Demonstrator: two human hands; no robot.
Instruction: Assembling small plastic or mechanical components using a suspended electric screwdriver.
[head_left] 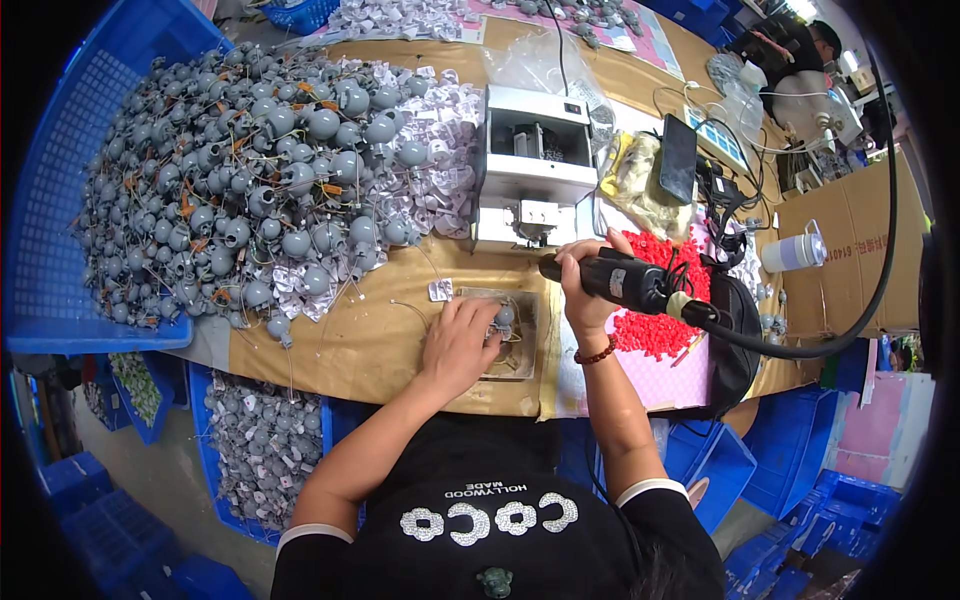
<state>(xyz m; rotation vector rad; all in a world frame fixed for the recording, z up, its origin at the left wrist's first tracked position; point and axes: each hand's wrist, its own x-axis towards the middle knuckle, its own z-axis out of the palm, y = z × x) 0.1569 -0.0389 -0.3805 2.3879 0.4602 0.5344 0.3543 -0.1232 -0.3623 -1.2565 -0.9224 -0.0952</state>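
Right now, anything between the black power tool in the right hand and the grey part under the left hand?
Nothing visible. The black power tool in the right hand sits just right of the grey part, which the left hand pins on the small fixture tray.

A great heap of grey round parts (pixel 250 180) with wires spread over the brown bench top (pixel 350 345) and spilled against a blue crate (pixel 60 200) at the left. Beside the heap lay a drift of small white tags (pixel 440 150). A white boxy machine (pixel 532 165) stood at the middle of the bench. To its right sat a dark phone (pixel 678 158) propped upright, and a pile of red bits (pixel 665 320) lay on a pink sheet (pixel 670 380). A white cup (pixel 795 252) stood near a cardboard box (pixel 850 250). Another crate of grey parts (pixel 260 450) sat below the bench.
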